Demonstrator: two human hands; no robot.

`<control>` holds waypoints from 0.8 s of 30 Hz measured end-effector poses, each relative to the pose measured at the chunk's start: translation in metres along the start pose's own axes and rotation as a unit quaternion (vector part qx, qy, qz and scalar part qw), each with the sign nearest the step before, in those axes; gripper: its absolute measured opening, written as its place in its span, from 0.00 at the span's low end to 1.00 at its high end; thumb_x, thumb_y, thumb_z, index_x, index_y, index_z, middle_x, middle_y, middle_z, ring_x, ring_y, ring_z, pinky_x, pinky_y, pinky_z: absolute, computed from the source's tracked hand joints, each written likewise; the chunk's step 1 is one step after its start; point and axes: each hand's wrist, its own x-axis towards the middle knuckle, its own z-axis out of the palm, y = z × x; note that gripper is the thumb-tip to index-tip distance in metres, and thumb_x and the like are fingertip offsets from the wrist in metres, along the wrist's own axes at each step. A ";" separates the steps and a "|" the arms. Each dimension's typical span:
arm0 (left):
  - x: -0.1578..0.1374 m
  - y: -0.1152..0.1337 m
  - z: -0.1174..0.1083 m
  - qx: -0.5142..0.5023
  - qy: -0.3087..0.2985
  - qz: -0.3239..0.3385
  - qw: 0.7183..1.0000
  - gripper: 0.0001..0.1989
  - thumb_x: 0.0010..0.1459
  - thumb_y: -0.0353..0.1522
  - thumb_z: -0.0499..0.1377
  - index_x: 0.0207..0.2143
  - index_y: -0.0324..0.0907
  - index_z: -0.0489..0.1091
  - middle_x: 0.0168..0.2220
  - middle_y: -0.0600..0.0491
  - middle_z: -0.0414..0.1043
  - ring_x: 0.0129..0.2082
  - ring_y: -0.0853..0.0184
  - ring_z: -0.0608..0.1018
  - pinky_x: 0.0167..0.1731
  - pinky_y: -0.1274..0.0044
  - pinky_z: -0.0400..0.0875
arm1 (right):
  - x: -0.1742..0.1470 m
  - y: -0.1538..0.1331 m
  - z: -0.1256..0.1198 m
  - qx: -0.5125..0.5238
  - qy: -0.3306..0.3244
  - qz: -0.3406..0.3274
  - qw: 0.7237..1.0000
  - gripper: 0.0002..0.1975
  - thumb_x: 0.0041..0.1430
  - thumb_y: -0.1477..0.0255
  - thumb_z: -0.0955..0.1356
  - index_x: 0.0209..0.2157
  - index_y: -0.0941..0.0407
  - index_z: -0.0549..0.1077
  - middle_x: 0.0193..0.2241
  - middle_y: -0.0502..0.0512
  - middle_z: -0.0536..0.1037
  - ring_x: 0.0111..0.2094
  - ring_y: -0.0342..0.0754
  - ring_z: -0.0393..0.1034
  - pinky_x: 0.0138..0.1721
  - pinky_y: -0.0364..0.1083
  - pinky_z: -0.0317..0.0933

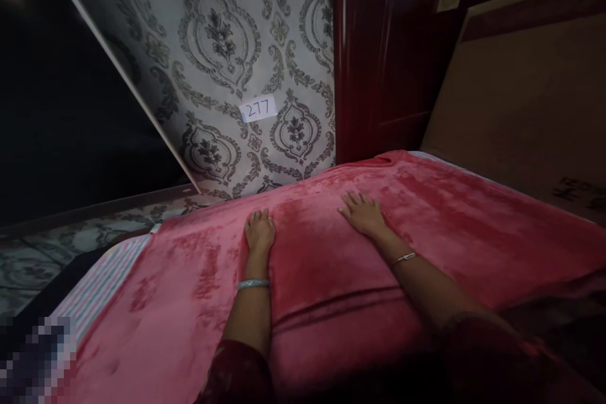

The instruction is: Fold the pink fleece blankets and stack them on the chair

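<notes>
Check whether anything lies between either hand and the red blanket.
Nothing visible does. The left hand and right hand both appear to rest flat, directly on the red blanket. The left bangle and right bracelet sit back toward the forearms.

The left forearm (247, 319) and right forearm (428, 278) reached from near to far. The left hand (260, 231) lay palm down; the right hand (363, 213), also palm down, slanted left, fingers spread.

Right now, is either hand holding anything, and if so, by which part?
Nothing is held: the left hand and right hand both lie palm-down on the blanket.
</notes>
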 end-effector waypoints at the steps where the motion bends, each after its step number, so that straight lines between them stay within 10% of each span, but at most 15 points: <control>1: 0.000 0.000 0.000 -0.001 0.001 0.001 1.000 0.25 0.69 0.31 0.44 0.63 0.36 0.66 0.63 0.40 0.68 0.64 0.54 0.67 0.63 0.59 0.60 | -0.002 0.013 0.002 0.011 -0.004 0.025 1.000 0.31 0.72 0.56 0.53 0.70 0.52 0.57 0.72 0.61 0.52 0.70 0.62 0.49 0.64 0.67 0.48; 15: 0.004 0.001 -0.001 -0.004 -0.031 -0.008 0.999 0.30 0.69 0.43 0.46 0.66 0.37 0.63 0.67 0.39 0.62 0.68 0.51 0.62 0.66 0.58 0.55 | -0.019 0.043 0.010 0.054 0.016 0.062 0.996 0.31 0.73 0.60 0.51 0.71 0.57 0.53 0.68 0.63 0.61 0.68 0.57 0.54 0.65 0.60 0.51; 21: 0.006 0.000 0.002 0.004 -0.036 -0.015 0.999 0.30 0.68 0.43 0.47 0.67 0.38 0.62 0.67 0.40 0.62 0.68 0.51 0.62 0.66 0.58 0.55 | -0.010 0.019 -0.040 -0.006 -0.018 0.075 0.997 0.31 0.71 0.58 0.58 0.71 0.54 0.55 0.71 0.67 0.53 0.71 0.64 0.46 0.65 0.66 0.47; 24: 0.007 -0.001 0.004 0.008 -0.035 -0.018 0.999 0.30 0.68 0.43 0.48 0.67 0.39 0.62 0.67 0.41 0.63 0.68 0.52 0.63 0.65 0.59 0.57 | 0.005 -0.032 -0.069 0.014 0.012 -0.061 0.998 0.31 0.70 0.61 0.60 0.70 0.57 0.56 0.71 0.66 0.54 0.71 0.61 0.47 0.67 0.61 0.45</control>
